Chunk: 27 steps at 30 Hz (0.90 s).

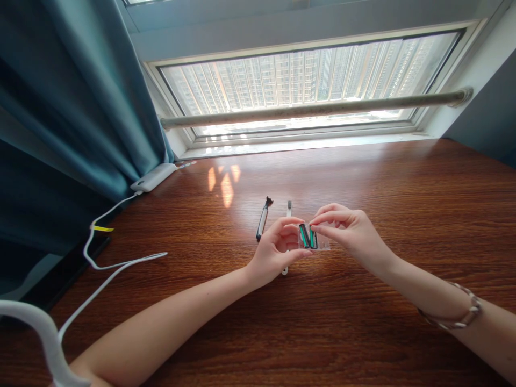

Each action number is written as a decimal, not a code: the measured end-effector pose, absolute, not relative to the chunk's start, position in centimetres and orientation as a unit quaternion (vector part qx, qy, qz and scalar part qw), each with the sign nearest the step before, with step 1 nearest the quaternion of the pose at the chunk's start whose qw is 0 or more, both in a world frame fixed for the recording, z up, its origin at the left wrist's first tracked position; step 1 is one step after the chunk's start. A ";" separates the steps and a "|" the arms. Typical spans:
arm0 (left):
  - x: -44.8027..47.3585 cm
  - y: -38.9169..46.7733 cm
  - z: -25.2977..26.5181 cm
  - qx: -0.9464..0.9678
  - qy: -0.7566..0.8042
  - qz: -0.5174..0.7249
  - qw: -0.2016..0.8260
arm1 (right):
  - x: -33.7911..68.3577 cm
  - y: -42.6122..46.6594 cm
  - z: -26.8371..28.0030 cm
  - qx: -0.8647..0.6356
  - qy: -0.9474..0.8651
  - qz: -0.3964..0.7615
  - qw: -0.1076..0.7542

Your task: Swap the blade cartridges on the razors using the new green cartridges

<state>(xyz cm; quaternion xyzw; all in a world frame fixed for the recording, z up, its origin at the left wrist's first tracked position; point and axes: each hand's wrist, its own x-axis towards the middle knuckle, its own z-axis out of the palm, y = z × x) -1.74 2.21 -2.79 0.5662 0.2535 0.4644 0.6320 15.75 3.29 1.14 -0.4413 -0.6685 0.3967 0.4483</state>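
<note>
A small clear plastic case [324, 246] is gripped by its edges between the thumb and fingers of my left hand [268, 252], raised above the table. Two black-and-green razor cartridges [303, 236] sit side by side at the left part of the case. My right hand [352, 231] pinches the top of the right-hand cartridge [314, 239] with thumb and fingertips. On the table behind my left hand lies a razor handle [263, 220] in white and black, with no cartridge on it. Partly hidden under my left hand is a thin white brush [289, 208] with dark bristles.
The wooden table [382, 333] runs up to a window [314, 75] with a metal rail [314, 110]. At the left a white power bank [154, 177] trails a white cable [116, 266]. A curved white stand [44, 328] rises at lower left, near a blue curtain [84, 80].
</note>
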 end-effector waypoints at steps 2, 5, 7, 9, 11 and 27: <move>-1.7 2.2 -2.8 0.563 0.253 0.468 0.633 | 15.7 3.2 1.3 -0.436 -0.683 0.389 0.439; -1.6 2.2 -2.7 0.558 0.247 0.480 0.631 | 15.7 3.1 1.5 -0.414 -0.706 0.384 0.428; -1.6 2.3 -2.6 0.552 0.245 0.492 0.627 | 15.8 3.2 1.5 -0.397 -0.709 0.399 0.424; -1.5 2.3 -2.6 0.547 0.248 0.503 0.621 | 15.9 3.3 1.3 -0.385 -0.708 0.416 0.421; -1.5 2.3 -2.5 0.543 0.252 0.512 0.616 | 15.9 3.5 1.0 -0.380 -0.719 0.407 0.416; -1.3 1.8 -2.6 0.572 0.249 0.489 0.609 | 15.8 3.3 1.3 -0.417 -0.659 0.460 0.425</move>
